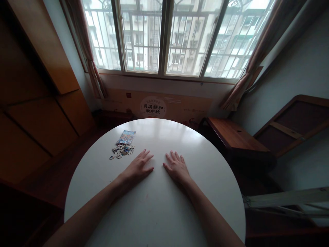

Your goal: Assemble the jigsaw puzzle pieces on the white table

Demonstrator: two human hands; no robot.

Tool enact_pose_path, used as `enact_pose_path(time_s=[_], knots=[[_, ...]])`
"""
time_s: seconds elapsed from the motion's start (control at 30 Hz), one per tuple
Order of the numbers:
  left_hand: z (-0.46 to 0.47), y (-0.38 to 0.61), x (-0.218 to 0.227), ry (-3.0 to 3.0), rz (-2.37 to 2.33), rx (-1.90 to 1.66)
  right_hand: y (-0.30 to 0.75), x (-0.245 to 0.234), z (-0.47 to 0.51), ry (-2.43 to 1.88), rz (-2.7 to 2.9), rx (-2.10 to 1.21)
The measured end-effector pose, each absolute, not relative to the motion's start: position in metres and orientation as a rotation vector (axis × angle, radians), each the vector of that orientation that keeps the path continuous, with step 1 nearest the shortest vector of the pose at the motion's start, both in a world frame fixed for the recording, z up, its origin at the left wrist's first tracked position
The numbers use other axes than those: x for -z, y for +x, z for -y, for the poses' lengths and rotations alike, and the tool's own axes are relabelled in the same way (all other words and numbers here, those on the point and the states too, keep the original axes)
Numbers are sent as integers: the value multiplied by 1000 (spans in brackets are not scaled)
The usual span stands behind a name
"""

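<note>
My left hand (140,165) lies palm down on the round white table (154,212), its fingers spread and nothing in them. To its right, a short gap away, my right hand (177,166) also rests flat with fingers apart. A loose pile of jigsaw puzzle pieces (122,151) sits to the left of my left hand, not touching it. Just behind the pile lies a small colourful printed picture packet (126,137); the picture on it is too small to make out.
Beyond the table stands a barred window (164,41) with curtains at both sides. A wooden bench-like piece (236,133) is at the right, near a leaning framed panel (295,127). Wooden cabinets (43,120) line the left. A pale rail (288,199) reaches toward the table's right edge.
</note>
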State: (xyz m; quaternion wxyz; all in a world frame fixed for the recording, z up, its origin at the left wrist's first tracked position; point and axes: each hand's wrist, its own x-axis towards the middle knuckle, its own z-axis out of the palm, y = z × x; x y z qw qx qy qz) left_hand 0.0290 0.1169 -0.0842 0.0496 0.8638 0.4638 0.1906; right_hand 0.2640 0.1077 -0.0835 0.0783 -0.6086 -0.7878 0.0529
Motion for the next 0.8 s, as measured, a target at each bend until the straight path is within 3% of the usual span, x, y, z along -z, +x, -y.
enact_pose_path(time_s=[0.13, 0.3, 0.53, 0.8], knots=[[-136, -14, 62, 2364, -2008, -916, 267, 85, -108, -1799, 2357, -163], [-150, -67, 64, 1885, -2542, -671, 268, 86, -109, -1778, 2347, -152], [-174, -78, 72, 2050, -2449, -778, 270, 89, -111, -1742, 2334, -156], [-232, -104, 58, 2298, -1924, -156, 270, 88, -111, -1733, 2321, -188]])
